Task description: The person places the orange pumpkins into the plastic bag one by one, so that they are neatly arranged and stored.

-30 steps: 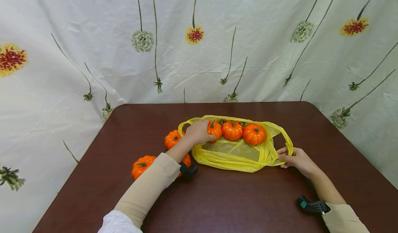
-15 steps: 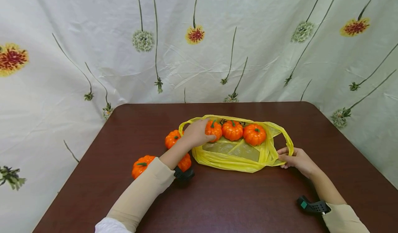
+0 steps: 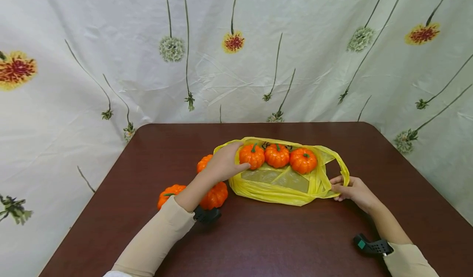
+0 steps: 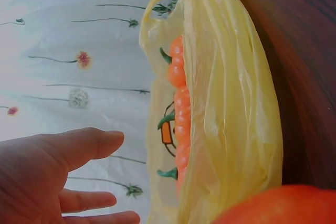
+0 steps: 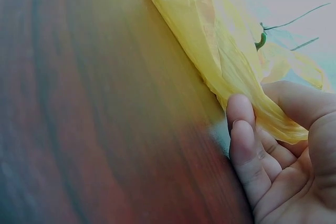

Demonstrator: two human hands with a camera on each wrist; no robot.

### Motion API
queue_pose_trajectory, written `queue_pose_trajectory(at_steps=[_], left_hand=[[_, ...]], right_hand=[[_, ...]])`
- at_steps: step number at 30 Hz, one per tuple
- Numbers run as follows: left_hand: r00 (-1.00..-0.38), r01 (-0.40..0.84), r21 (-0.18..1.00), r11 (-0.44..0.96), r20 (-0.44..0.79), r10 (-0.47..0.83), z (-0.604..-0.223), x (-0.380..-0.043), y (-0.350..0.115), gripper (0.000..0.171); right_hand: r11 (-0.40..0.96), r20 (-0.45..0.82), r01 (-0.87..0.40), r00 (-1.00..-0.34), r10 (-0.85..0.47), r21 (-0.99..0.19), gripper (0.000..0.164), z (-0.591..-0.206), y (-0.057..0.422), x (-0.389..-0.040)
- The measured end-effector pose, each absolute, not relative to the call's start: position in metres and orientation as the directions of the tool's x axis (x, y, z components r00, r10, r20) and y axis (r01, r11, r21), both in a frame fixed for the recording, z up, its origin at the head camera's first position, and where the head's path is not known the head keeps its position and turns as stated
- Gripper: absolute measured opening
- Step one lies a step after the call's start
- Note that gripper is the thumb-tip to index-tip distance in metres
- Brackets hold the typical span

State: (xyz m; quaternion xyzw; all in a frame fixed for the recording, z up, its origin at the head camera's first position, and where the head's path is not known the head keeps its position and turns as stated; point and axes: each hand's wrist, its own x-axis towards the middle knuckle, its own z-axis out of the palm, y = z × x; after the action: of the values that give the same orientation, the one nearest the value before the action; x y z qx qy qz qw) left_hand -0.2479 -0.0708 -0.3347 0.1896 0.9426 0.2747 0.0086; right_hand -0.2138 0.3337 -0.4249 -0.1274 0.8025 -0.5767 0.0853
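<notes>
Three small orange toy pumpkins with green stems sit in a row inside a yellow plastic bag (image 3: 271,191): a left one (image 3: 252,158), a middle one (image 3: 277,156) and a right one (image 3: 303,161). My left hand (image 3: 224,162) hovers at the bag's left side, beside the left pumpkin. In the left wrist view its thumb and fingers are stretched out and hold nothing. On the other side, my right hand (image 3: 354,191) pinches the bag's right handle between thumb and fingers, as the right wrist view shows up close. The bag's mouth gapes upward.
Three more pumpkins lie left of the bag on the dark brown table (image 3: 273,244): a back one (image 3: 203,162), a front-left one (image 3: 168,194) and one near the bag (image 3: 216,195), partly covered by the left arm. A flowered white cloth (image 3: 236,84) hangs behind the table.
My left hand has let go of the left pumpkin and drawn back to the left, showing more of that pumpkin. The right hand keeps its hold on the handle.
</notes>
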Motion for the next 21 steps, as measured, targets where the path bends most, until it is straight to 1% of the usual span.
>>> queue_pose_trajectory(at_steps=[4,14,21], left_hand=[[-0.94,0.328,0.527,0.784,0.095,0.329,-0.334,-0.24,-0.082,0.071],[-0.967,0.256,0.49,0.833,0.129,0.222,-0.332,-0.231,-0.116,0.071],[-0.981,0.194,0.488,0.851,0.078,0.179,-0.336,-0.229,-0.132,0.074]], right_hand=[[0.297,0.012,-0.106,-0.953,-0.304,-0.949,0.033,-0.425,0.334,-0.213],[0.33,-0.008,-0.087,-0.961,-0.277,-0.94,0.033,-0.428,0.333,-0.215],[0.321,-0.001,-0.094,-0.959,-0.284,-0.942,0.033,-0.426,0.332,-0.214]])
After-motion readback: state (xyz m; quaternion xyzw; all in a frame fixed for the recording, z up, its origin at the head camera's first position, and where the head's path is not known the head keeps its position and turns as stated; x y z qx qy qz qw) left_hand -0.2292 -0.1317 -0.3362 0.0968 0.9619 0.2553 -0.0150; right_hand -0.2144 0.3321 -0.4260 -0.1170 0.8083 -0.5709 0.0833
